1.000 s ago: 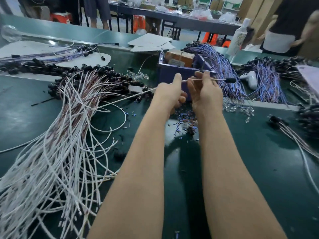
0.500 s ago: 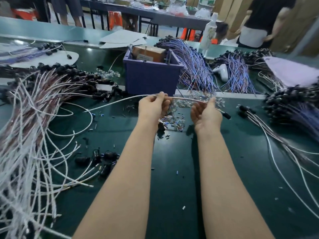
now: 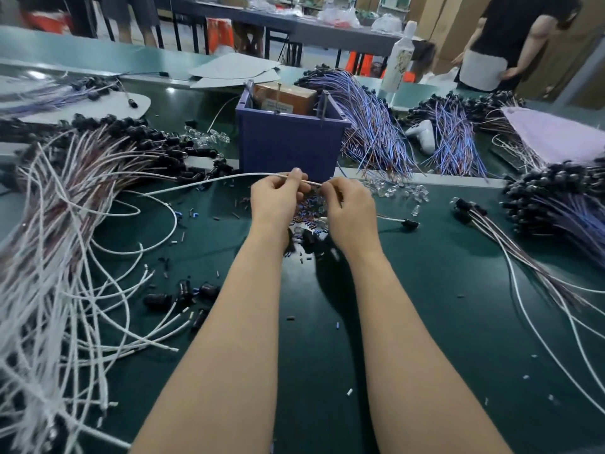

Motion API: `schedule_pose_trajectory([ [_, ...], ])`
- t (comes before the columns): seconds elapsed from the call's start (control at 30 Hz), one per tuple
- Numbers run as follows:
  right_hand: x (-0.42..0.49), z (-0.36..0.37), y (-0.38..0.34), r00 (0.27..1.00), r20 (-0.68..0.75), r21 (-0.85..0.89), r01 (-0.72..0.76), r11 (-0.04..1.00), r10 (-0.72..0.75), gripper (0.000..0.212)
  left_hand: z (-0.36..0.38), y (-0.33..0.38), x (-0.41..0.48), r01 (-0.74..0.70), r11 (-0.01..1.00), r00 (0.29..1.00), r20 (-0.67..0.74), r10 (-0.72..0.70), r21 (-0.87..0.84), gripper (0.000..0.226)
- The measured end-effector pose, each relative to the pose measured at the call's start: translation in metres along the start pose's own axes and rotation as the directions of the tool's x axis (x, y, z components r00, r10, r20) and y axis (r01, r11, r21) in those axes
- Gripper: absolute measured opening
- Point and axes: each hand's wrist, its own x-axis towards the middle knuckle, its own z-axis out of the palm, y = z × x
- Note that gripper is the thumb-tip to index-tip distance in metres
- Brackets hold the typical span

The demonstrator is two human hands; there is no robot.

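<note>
White cable (image 3: 209,180), purple bin (image 3: 291,142), dark green table (image 3: 442,290)

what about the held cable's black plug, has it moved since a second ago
Yes, downward and nearer: the black plug on the white cable was level with the purple bin and now sits below its base.
</note>
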Motion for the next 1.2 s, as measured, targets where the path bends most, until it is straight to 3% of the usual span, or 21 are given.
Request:
schedule_pose_trajectory([
  [0.13,0.0,-0.006,0.01,0.993,-0.071,0.058,-0.094,0.994,0.098,0.026,-0.016,0.006,0.009,0.097,0.962,0.981,-0.136,-0.136,-0.255,0.028],
  [0.33,0.001,-0.008,0.016,0.967,-0.163,-0.01,-0.199,0.98,0.195,0.027,-0.027,0.009,0.014,-0.05,0.905,0.921,-0.369,-0.121,-0.423,0.032],
  [0.47,0.001,-0.011,0.022,0.94,-0.214,-0.014,-0.274,0.962,0.265,0.027,-0.034,0.009,0.018,-0.093,0.893,0.861,-0.486,-0.151,-0.441,0.033],
  [0.7,-0.001,-0.008,0.023,0.924,-0.253,-0.021,-0.301,0.954,0.286,0.027,-0.035,0.01,0.019,-0.127,0.882,0.814,-0.555,-0.168,-0.454,0.038],
  [0.8,0.005,-0.018,0.034,0.86,-0.326,0.059,-0.396,0.916,0.393,0.028,-0.052,0.015,0.028,-0.186,0.847,0.774,-0.606,-0.186,-0.498,0.04],
  [0.9,0.007,-0.021,0.036,0.832,-0.36,0.11,-0.412,0.904,0.423,0.027,-0.054,0.016,0.03,-0.212,0.888,0.756,-0.645,-0.116,-0.408,0.039],
  [1.0,0.005,-0.015,0.028,0.849,-0.341,0.144,-0.376,0.915,0.403,0.027,-0.039,0.013,0.021,-0.204,0.929,0.795,-0.606,-0.027,-0.31,0.024],
  [1.1,0.006,-0.016,0.028,0.849,-0.354,0.218,-0.332,0.918,0.391,0.026,-0.029,0.009,0.015,-0.189,0.982,0.821,-0.546,0.167,0.016,0.027],
  [1.2,0.006,-0.015,0.023,0.859,-0.358,0.308,-0.26,0.915,0.365,0.022,-0.019,0.008,0.005,-0.246,0.919,0.834,-0.416,0.362,0.307,0.014],
])
